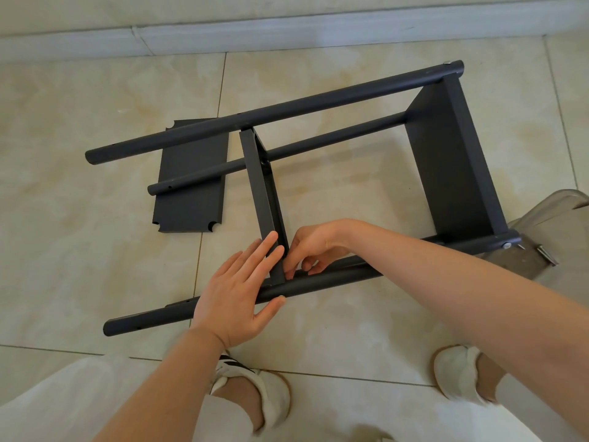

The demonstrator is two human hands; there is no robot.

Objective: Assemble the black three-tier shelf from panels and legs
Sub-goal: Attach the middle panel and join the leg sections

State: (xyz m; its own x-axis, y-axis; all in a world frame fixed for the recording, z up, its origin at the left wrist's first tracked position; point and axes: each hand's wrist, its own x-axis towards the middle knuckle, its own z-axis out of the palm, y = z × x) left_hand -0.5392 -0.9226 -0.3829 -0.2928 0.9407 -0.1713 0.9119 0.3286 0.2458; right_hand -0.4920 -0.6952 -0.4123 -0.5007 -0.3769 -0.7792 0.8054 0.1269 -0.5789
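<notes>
A person looks down at a tiled floor (95,250) where a half-built black shelf lies on its side, filling the middle of the view. Two long legs show most clearly: the far leg (274,111) running from 9 o'clock up to 1 o'clock, and the near leg (334,277) running from 7 o'clock to 3 o'clock. The end panel (455,161) is already fixed between them at 2 o'clock. The middle panel (259,193) stands on edge across the centre. A loose panel (188,205), the third tier, lies flat on the floor at 10 o'clock, partly under the leg ends.

Both hands meet just below centre, where the middle panel joins the near leg. The left hand (236,298) is flat, its fingers straight against the panel's edge and its thumb beside a small screw head (281,296) on the leg. The right hand (315,247) has curled fingers with the tips together at the joint; whether they pinch a small fastener or only the panel's corner cannot be told.

The step in hand looks like fastening the middle tier to the near leg. The next move likely calls for keeping the panel square while the screw is driven home, then fitting the loose panel. A clear tub (548,218) holding spare hardware sits at 3 o'clock.
</notes>
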